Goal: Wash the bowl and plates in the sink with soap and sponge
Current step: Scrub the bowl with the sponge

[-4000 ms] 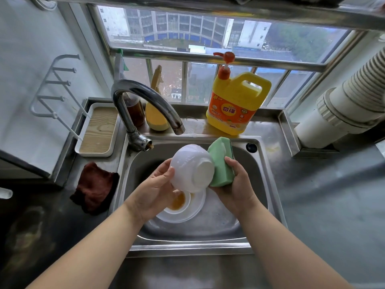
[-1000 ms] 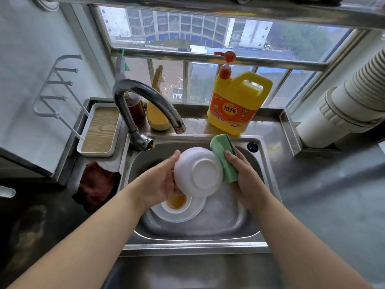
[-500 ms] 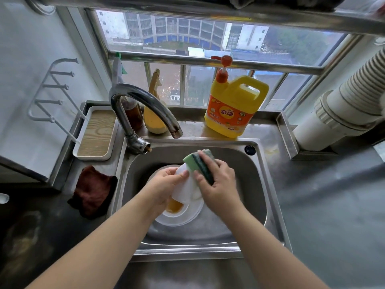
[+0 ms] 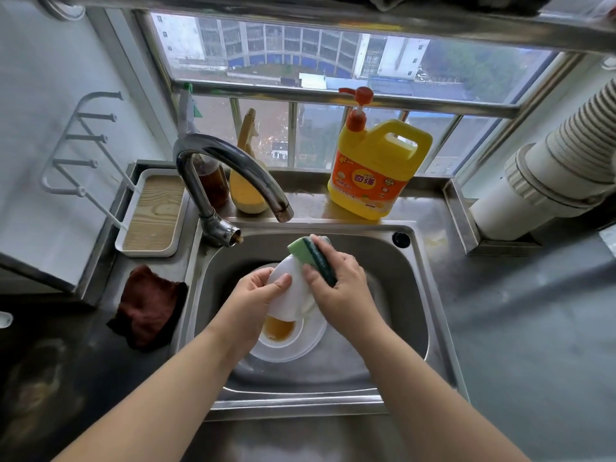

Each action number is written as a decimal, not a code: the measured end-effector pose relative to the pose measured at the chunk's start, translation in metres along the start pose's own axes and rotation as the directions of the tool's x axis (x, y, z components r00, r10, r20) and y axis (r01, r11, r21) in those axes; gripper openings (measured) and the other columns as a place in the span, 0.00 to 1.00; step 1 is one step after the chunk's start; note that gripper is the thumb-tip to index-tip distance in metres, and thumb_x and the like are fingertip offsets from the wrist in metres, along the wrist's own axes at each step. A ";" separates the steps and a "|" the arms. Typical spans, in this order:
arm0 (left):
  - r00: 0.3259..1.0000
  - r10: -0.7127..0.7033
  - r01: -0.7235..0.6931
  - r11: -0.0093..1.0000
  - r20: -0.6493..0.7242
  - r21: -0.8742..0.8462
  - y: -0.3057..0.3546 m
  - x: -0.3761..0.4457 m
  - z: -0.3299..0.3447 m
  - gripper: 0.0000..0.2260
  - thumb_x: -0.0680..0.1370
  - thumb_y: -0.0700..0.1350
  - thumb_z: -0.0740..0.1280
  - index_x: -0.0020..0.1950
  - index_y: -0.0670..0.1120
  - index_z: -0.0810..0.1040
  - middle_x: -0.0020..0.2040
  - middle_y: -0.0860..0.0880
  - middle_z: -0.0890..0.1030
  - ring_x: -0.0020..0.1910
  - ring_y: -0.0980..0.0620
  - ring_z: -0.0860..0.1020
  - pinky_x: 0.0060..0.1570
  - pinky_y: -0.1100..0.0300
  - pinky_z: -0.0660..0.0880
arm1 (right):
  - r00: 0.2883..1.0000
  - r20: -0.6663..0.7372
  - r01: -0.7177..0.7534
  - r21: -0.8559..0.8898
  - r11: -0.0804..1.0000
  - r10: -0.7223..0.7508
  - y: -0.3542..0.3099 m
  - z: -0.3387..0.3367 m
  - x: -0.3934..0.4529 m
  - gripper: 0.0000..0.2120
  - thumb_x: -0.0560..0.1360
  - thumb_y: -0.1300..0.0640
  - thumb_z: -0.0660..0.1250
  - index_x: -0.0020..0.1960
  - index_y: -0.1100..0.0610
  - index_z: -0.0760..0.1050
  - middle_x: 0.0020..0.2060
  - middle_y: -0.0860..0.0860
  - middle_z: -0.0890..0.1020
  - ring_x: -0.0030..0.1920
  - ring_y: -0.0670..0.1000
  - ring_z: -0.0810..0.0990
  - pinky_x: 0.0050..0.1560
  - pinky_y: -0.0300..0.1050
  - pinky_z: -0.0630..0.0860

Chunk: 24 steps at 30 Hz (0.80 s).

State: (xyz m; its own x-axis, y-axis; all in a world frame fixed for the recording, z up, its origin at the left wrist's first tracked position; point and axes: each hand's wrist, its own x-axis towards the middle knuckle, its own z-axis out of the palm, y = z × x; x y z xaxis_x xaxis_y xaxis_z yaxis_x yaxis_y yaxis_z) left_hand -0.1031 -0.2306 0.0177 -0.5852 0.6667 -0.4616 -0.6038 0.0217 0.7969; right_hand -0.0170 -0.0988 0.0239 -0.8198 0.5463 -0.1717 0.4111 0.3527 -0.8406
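Note:
Over the steel sink (image 4: pixel 403 295), my left hand (image 4: pixel 253 295) grips a white bowl (image 4: pixel 290 295) by its rim, tilted on its side. My right hand (image 4: pixel 336 288) holds a green sponge (image 4: pixel 311 258) with a dark scouring side and presses it against the bowl's upper edge. Below the bowl, white plates (image 4: pixel 293 348) lie stacked on the sink floor, with a small dish (image 4: pixel 278 330) of brown sauce on top. A yellow dish soap jug (image 4: pixel 376 168) with an orange pump stands on the ledge behind the sink.
The curved tap (image 4: pixel 230 175) arches over the sink's back left, with no water running. A brown cloth (image 4: pixel 146 305) lies on the counter to the left, behind it a white tray (image 4: pixel 153 215). Two bottles (image 4: pixel 246 181) stand behind the tap. A ribbed pipe (image 4: pixel 560 161) fills the right.
The bowl has been lowered into the sink and turned on its side. My right hand brought the sponge up over the bowl's top edge, dark side now showing.

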 end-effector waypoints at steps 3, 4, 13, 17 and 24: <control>1.000 0.000 -0.001 1.000 0.007 0.020 -0.002 0.000 0.000 0.15 0.71 0.46 0.70 0.53 0.39 0.80 0.46 0.40 0.83 0.44 0.45 0.82 0.45 0.55 0.79 | 0.989 -0.013 -0.147 0.104 0.984 0.150 0.005 -0.010 0.015 0.21 0.78 0.44 0.62 0.71 0.38 0.65 0.61 0.50 0.73 0.63 0.51 0.71 0.66 0.51 0.71; 1.000 0.001 -0.001 0.999 0.004 0.035 -0.002 0.000 0.001 0.14 0.72 0.45 0.70 0.53 0.39 0.80 0.46 0.40 0.83 0.44 0.45 0.82 0.45 0.55 0.79 | 0.989 -0.019 -0.147 0.069 0.987 0.148 0.004 -0.011 0.014 0.22 0.78 0.44 0.62 0.71 0.40 0.66 0.62 0.50 0.73 0.64 0.51 0.72 0.66 0.51 0.70; 0.998 0.061 -0.058 0.987 -0.021 0.148 -0.003 -0.004 0.003 0.13 0.74 0.44 0.70 0.53 0.36 0.79 0.44 0.40 0.82 0.43 0.46 0.81 0.44 0.55 0.78 | 0.990 0.039 -0.141 0.069 0.988 0.139 0.002 -0.004 0.019 0.23 0.77 0.42 0.62 0.71 0.40 0.65 0.63 0.49 0.74 0.63 0.51 0.73 0.63 0.51 0.73; 0.998 0.053 -0.046 0.984 -0.034 0.172 -0.002 -0.003 0.004 0.09 0.76 0.41 0.67 0.52 0.37 0.79 0.43 0.42 0.83 0.42 0.48 0.82 0.43 0.58 0.78 | 0.998 0.006 -0.067 -0.014 0.998 0.067 0.004 -0.002 0.009 0.24 0.76 0.42 0.63 0.71 0.40 0.65 0.62 0.50 0.73 0.63 0.51 0.72 0.65 0.52 0.72; 0.996 0.077 -0.066 0.979 -0.051 0.193 -0.002 -0.006 0.003 0.08 0.77 0.41 0.66 0.53 0.39 0.79 0.44 0.42 0.83 0.43 0.47 0.82 0.44 0.55 0.78 | 0.996 0.032 -0.080 -0.021 0.997 0.080 0.000 -0.003 0.018 0.25 0.76 0.41 0.62 0.72 0.39 0.64 0.61 0.50 0.73 0.63 0.52 0.72 0.63 0.48 0.72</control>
State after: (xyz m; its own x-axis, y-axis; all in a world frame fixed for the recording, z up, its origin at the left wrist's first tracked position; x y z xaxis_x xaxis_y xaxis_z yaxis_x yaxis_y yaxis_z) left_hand -0.0964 -0.2322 0.0201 -0.6567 0.6278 -0.4178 -0.4482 0.1207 0.8858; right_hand -0.0307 -0.0864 0.0222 -0.7965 0.5483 -0.2549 0.4835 0.3243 -0.8131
